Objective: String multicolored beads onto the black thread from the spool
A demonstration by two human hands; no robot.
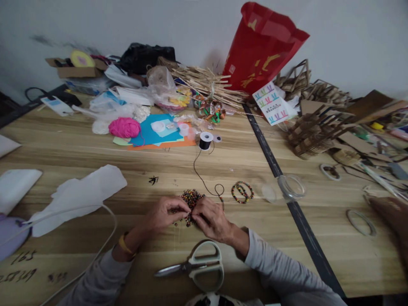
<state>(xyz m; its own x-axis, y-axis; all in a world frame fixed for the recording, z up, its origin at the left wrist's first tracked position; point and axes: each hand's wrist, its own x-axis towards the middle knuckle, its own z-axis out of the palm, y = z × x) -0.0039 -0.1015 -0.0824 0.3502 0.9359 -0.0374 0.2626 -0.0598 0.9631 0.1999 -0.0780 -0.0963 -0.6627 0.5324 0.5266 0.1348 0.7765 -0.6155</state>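
Observation:
A pile of small multicoloured beads (pixel 190 196) lies between my hands. My left hand (pixel 164 213) is closed in a pinch at the pile's near side; what is between its fingertips is too small to make out. My right hand (pixel 212 219) is closed, fingertips meeting the left ones over the beads. A black cord (pixel 200 172) runs from its white-ended spool (pixel 205 142), loops once and goes down to my right hand, a few beads on it near the knuckles. Two beaded bracelets (pixel 242 192) lie overlapping to the right. Scissors (pixel 199 265) with pale handles rest nearest me.
Short black pieces (pixel 153 180) lie left of the spool. Pink yarn (pixel 124 127), blue paper (pixel 146 131) and plastic bags crowd the back, near a red bag (pixel 261 51). Clear rings (pixel 291 187) and woven baskets (pixel 309 136) are at right. A white cable (pixel 111 212) curves at left.

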